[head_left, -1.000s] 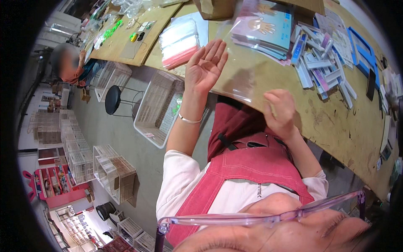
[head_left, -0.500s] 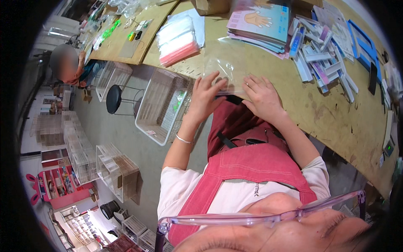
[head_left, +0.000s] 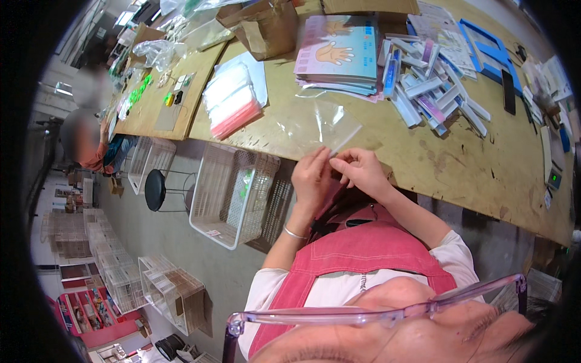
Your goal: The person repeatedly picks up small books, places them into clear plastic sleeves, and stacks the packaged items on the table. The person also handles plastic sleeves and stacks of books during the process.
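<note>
A clear plastic bag (head_left: 316, 124) lies spread at the table's near edge, its straight edge slanting down to my fingertips. My left hand (head_left: 311, 183), with a bracelet at the wrist, is closed on the near corner of the bag, fingers pressed together. Close beside it my right hand (head_left: 365, 176) pinches the same corner between thumb and fingers. Beyond the bag stands a pile of printed cards (head_left: 339, 57) with a drawn hand on top. To the left lies a stack of clear bags with red edges (head_left: 233, 100).
Slim boxes (head_left: 426, 88) lie heaped at the right, near a blue frame (head_left: 487, 51) and a black phone (head_left: 508, 92). A cardboard box (head_left: 266, 30) stands at the back. Left of me, a white plastic crate (head_left: 209, 187) and a black stool (head_left: 155, 190) occupy the floor.
My hands came together from lying flat and apart on the bag, and now pinch its corner. The bag has turned, its edge now slanting. The whole view shifted.
</note>
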The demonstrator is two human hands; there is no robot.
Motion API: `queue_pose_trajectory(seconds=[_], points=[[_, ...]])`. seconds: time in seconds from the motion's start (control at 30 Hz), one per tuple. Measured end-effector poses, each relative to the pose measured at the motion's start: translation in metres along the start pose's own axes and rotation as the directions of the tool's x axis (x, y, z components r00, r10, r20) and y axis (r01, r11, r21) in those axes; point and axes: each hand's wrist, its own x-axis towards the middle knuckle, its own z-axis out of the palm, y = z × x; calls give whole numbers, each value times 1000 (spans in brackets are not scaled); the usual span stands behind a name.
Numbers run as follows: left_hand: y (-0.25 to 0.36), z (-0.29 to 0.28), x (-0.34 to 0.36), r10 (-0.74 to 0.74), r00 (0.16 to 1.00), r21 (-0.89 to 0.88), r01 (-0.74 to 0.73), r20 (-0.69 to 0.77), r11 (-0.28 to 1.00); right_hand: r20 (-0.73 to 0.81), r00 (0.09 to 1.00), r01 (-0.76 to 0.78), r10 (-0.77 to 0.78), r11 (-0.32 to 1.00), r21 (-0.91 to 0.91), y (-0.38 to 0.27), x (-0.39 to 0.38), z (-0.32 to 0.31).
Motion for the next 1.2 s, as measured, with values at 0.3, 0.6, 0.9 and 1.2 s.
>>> queue_pose_trajectory(seconds=[0.3,0.6,0.9,1.2], points=[[25,10,0,-21,1000,-183,24,17,983,-86,986,-127,140,982,142,8,6,-5],[25,-2,17,-379,832,-427,538,405,726,7,999,37,-37,999,-9,10,2,-6],[-2,-4,33,-307,744,-496,639,594,587,168,982,-84,82,996,4,3,3,-16],[1,4,35,-374,771,-591,636,515,496,-12,1000,-23,24,994,110,8,-1,-6]])
